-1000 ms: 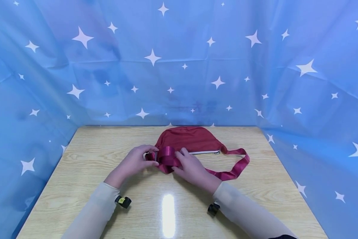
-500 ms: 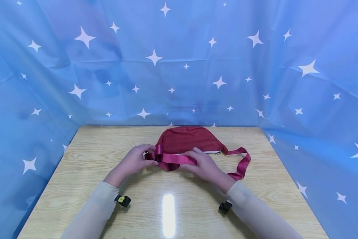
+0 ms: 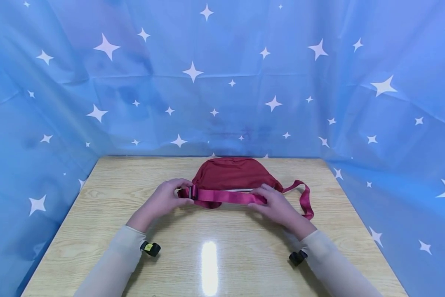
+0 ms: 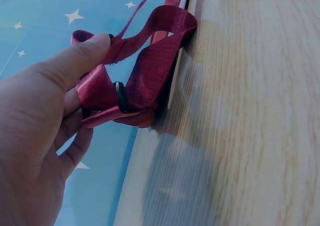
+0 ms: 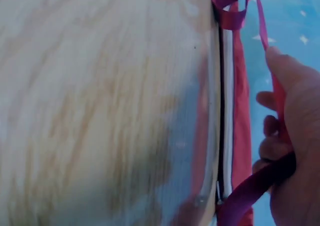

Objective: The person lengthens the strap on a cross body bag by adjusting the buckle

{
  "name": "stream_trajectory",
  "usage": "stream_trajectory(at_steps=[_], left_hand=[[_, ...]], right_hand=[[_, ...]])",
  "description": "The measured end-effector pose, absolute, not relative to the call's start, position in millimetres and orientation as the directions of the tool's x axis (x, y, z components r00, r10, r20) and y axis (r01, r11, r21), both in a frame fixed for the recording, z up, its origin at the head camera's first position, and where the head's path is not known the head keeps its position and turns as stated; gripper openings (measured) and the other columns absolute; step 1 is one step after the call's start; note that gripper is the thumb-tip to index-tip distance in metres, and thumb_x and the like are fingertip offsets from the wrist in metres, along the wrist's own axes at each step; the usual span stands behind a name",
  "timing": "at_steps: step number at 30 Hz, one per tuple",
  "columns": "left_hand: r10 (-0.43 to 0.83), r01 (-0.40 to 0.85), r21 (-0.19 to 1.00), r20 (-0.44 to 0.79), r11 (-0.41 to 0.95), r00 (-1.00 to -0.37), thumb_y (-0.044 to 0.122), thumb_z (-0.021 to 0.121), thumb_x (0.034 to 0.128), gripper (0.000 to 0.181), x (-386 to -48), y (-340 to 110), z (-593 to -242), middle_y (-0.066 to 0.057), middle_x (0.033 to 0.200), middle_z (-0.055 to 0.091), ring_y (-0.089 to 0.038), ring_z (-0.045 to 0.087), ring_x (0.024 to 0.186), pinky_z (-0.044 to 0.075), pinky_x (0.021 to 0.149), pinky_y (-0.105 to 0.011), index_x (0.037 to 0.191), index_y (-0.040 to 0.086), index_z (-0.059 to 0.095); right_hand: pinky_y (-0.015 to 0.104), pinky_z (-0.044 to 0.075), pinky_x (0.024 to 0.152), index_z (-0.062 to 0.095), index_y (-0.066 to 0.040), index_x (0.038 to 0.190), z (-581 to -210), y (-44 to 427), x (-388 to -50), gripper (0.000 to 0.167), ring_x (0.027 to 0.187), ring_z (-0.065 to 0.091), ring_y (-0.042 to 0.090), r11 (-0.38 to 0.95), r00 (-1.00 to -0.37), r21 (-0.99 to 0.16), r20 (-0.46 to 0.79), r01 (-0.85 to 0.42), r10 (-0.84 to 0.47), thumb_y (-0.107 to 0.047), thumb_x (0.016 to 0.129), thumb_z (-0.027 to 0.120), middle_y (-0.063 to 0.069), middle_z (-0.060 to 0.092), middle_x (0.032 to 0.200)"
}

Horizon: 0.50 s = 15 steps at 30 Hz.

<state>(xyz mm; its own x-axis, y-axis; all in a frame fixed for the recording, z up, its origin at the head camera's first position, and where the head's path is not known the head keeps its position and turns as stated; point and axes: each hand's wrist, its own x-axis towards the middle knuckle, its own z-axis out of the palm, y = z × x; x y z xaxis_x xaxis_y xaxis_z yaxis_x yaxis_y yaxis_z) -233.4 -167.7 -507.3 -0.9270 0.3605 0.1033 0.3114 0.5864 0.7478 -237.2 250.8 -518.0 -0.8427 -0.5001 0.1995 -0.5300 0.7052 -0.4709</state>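
Note:
A dark red waist bag (image 3: 233,173) lies on the table, its white zipper (image 5: 228,110) along the edge nearest me. My left hand (image 3: 164,197) pinches the bag's strap at a black slider buckle (image 4: 120,96) by the bag's left end. In the left wrist view the webbing loops around that buckle. My right hand (image 3: 276,206) grips the same magenta strap (image 3: 226,196) near the bag's right end. Between both hands this stretch runs nearly straight in front of the zipper. A slack strap fold (image 4: 152,75) hangs beneath it. The right palm partly hides the webbing.
The wooden table (image 3: 133,173) extends around the bag, with a bright light reflection (image 3: 209,268) near the front. Beyond its right end, a loose strap loop (image 3: 306,202) lies on the wood. A blue starry curtain (image 3: 222,82) stands behind and at both sides.
My right hand has moved to the right, drawing out the strap. The raised loop beside the buckle has been pulled flat into a straight stretch. My left hand has stayed nearly still.

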Motion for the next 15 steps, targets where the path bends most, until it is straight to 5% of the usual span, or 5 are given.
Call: stream_trajectory(at_steps=[7,15], left_hand=[[0.371,0.346,0.731,0.137,0.589,-0.919,0.024,0.094,0.0921,0.05,-232.6,-165.3,-506.5,-0.003,0.121,0.073,-0.016,0.06,0.076,0.054,0.081,-0.042,0.137,0.017,0.073],[0.376,0.361,0.72,0.148,0.593,-0.915,0.024,0.094,0.0916,0.05,-233.7,-162.6,-506.1,-0.001,0.119,0.073,-0.015,0.062,0.082,0.054,0.081,-0.041,0.136,0.018,0.074]], right_hand=[[0.052,0.054,0.099,0.062,-0.004,0.151,-507.0,211.3,-229.2,0.073,0.112,0.062,0.03,0.691,-0.831,-0.492,0.139,-0.53,-0.538,-0.046,0.096,0.088,0.014,0.064,0.13],[0.049,0.055,0.102,0.057,-0.009,0.155,-509.9,136.7,-224.0,0.079,0.118,0.063,0.028,0.707,-0.831,-0.456,0.159,-0.541,-0.533,-0.044,0.094,0.091,0.014,0.064,0.136]])
